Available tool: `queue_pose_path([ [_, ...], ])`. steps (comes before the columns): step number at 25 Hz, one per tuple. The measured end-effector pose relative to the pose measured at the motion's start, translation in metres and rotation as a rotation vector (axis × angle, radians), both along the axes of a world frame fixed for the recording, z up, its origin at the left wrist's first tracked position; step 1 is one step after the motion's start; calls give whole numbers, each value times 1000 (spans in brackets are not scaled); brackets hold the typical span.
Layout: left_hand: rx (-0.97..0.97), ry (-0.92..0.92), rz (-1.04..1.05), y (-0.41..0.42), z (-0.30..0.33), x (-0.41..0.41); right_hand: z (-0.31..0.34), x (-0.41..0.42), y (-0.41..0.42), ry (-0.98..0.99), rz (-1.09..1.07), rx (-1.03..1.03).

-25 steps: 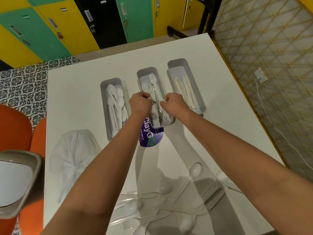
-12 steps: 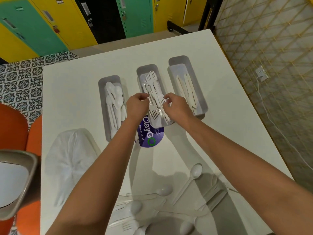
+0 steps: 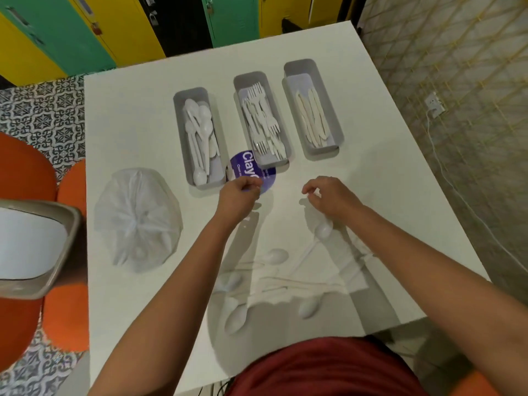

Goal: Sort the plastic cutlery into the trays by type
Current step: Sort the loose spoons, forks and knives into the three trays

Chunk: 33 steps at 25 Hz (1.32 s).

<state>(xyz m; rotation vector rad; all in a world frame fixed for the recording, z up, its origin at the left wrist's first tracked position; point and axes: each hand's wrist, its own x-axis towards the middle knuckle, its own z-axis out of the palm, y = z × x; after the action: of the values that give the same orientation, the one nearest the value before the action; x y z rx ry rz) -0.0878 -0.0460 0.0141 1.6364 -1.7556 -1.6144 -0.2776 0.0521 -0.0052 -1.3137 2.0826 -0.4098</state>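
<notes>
Three grey trays stand side by side on the white table (image 3: pixel 128 115): the left tray (image 3: pixel 180 132) holds white spoons, the middle tray (image 3: pixel 238 81) holds white forks, the right tray (image 3: pixel 337 130) holds cream knives. My left hand (image 3: pixel 237 195) hovers over the purple sticker with its fingers loosely curled and nothing in it. My right hand (image 3: pixel 333 195) hovers beside it, fingers loosely curled and holding nothing. A pile of loose white cutlery (image 3: pixel 274 278) lies on the table near me, under my forearms.
A crumpled clear plastic bag (image 3: pixel 137 218) lies at the left of the table. A round purple sticker (image 3: pixel 251 167) sits in front of the fork tray. Orange seats (image 3: pixel 25 178) and a grey bin (image 3: pixel 37 244) stand at the left. A patterned wall runs along the right.
Both hands have drawn back from the fork tray towards me, and the forks they held over it now lie in the tray. The camera has tilted down.
</notes>
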Motion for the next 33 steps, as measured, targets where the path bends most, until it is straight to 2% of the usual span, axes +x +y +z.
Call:
queue_pose_path([
  [4, -77, -100, -128, 31, -4, 29, -1, 10, 36, 161, 216, 174],
  [7, -149, -255, -338, 60, -13, 52, -15, 21, 67, 273, 314, 175],
  [11, -215, -457, -553, 80, -30, 71, -25, 30, 82, 232, 202, 116],
  [16, -381, -572, -568, 101, -41, 79, -31, 33, 85, 261, 154, 179],
  [26, -446, -553, -592, 93, -46, 81, -23, 41, 81, 263, 78, 248],
  [31, -414, -464, -491, 87, -41, 82, -18, 43, 80, 211, -21, 203],
  [33, -411, -369, -448, 82, -37, 83, -12, 45, 80, 205, -59, 175],
])
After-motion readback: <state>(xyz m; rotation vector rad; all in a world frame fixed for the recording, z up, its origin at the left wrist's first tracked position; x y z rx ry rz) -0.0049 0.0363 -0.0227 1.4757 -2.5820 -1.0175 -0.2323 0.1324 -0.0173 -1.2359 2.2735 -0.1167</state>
